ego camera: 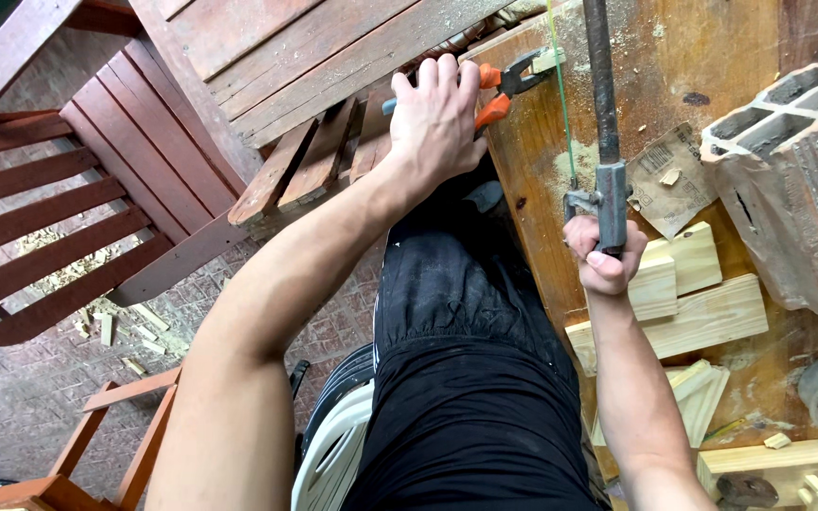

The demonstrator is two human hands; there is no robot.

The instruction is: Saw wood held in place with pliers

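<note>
At far left we note dark red slatted furniture standing on a brick floor, with pale wood chips scattered beside it. Lower down, the corner of an orange-brown wooden frame shows.

Toward the middle, our left hand lies palm down with fingers stretched forward, pressing on the orange handles of a pair of pliers at the near edge of the bench. The plier tips hold a small pale wood piece. Below the hand, our knee in black trousers rests against the bench edge, above a white plastic chair.

To the right, our right hand is wrapped tight around the grey handle of a saw, whose dark frame bar runs away from us up the bench. A thin green blade line runs beside it toward the pliers. Sawdust lies near the blade.

Further right: a scrap of brown paper, pale wood blocks just beside the right hand, and a hollow clay brick at the far edge.
</note>
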